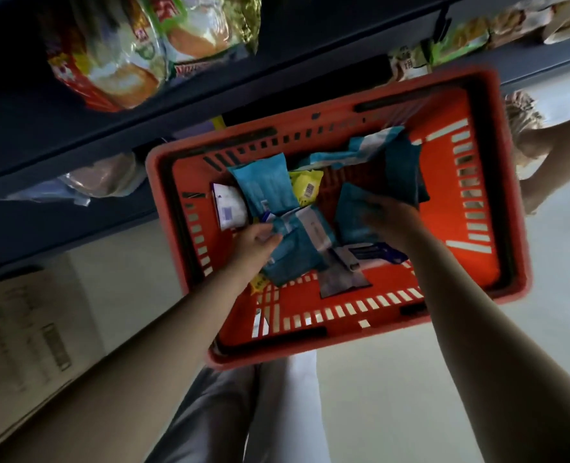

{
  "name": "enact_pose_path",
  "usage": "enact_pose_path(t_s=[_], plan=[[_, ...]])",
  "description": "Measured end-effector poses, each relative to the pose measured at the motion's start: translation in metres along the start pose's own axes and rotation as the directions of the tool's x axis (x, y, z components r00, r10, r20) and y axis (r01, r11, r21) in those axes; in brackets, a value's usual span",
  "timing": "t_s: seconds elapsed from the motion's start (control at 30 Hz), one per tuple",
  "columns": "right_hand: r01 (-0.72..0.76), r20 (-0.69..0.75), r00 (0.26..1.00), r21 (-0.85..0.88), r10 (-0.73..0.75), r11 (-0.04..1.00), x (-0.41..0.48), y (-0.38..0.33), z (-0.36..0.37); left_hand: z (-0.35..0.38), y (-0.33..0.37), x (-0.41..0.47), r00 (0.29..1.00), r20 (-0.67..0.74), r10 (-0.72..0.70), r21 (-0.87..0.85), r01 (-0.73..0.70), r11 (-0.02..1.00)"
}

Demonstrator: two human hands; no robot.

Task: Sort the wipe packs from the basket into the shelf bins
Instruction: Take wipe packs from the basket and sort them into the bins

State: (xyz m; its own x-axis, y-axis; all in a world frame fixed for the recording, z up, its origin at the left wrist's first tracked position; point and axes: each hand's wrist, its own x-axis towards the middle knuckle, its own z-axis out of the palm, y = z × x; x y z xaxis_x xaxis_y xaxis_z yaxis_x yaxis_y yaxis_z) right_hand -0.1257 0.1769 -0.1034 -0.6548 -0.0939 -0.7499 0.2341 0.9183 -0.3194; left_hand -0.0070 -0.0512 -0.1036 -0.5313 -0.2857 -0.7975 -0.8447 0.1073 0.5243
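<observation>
A red plastic basket [507, 182] sits on the floor below me, holding several wipe packs. Most are teal-blue, such as one pack [263, 188] at the upper left; a yellow pack [305, 185] and a white-and-purple pack [230, 208] lie among them. My left hand [255, 243] grips a teal pack [297, 248] near the basket's middle. My right hand [390, 217] grips another teal pack [352, 212] to the right of it. Both arms reach down into the basket.
Dark shelves [76, 135] run along the left and top, stocked with bagged snacks [123, 55]. A cardboard box [19, 335] stands at the lower left. Another person's leg [551, 142] is at the right, beyond the basket. My own legs [243, 412] are below it.
</observation>
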Motion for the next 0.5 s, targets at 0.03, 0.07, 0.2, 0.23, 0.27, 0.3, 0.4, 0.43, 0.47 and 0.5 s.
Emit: enact_pose_path(t_s=[0.03, 0.07, 0.2, 0.23, 0.27, 0.3, 0.4, 0.43, 0.47, 0.5], plan=[[-0.015, -0.004, 1.000, -0.004, 0.015, 1.000, 0.004, 0.003, 0.003, 0.000, -0.003, 0.001, 1.000, -0.009, -0.004, 0.016, 0.004, 1.000], [-0.016, -0.007, 1.000, 0.001, 0.016, 1.000, 0.005, 0.005, 0.004, 0.000, -0.004, 0.002, 1.000, -0.010, -0.002, 0.041, 0.003, 0.999], [-0.037, -0.005, 0.999, 0.157, 0.038, 0.987, 0.011, 0.016, 0.009, 0.004, -0.006, 0.000, 0.999, 0.049, 0.010, 0.203, -0.019, 0.979], [-0.033, -0.010, 0.999, 0.148, 0.035, 0.988, 0.011, 0.015, 0.008, 0.005, -0.006, 0.000, 0.999, 0.052, 0.011, 0.226, -0.023, 0.974], [-0.018, -0.014, 1.000, 0.121, 0.020, 0.992, 0.011, 0.014, 0.008, 0.005, -0.006, 0.000, 0.999, 0.050, 0.013, 0.244, -0.025, 0.969], [-0.003, -0.015, 1.000, 0.089, 0.005, 0.996, 0.013, 0.014, 0.007, 0.005, -0.005, 0.000, 0.999, 0.045, 0.013, 0.261, -0.024, 0.965], [0.031, -0.015, 0.999, -0.018, -0.031, 0.999, 0.020, 0.014, 0.006, 0.006, -0.004, 0.002, 0.998, 0.058, 0.021, 0.323, -0.039, 0.946], [0.041, -0.001, 0.999, -0.087, -0.041, 0.995, 0.019, 0.013, 0.004, 0.006, -0.003, 0.001, 0.997, 0.068, 0.022, 0.334, -0.044, 0.942], [0.057, 0.023, 0.998, -0.144, -0.054, 0.988, 0.016, 0.012, 0.002, 0.006, -0.002, 0.000, 0.997, 0.077, 0.029, 0.333, -0.053, 0.941], [0.070, 0.040, 0.997, -0.174, -0.064, 0.982, 0.012, 0.009, 0.000, 0.006, 0.001, -0.002, 0.996, 0.079, 0.032, 0.318, -0.055, 0.947]])
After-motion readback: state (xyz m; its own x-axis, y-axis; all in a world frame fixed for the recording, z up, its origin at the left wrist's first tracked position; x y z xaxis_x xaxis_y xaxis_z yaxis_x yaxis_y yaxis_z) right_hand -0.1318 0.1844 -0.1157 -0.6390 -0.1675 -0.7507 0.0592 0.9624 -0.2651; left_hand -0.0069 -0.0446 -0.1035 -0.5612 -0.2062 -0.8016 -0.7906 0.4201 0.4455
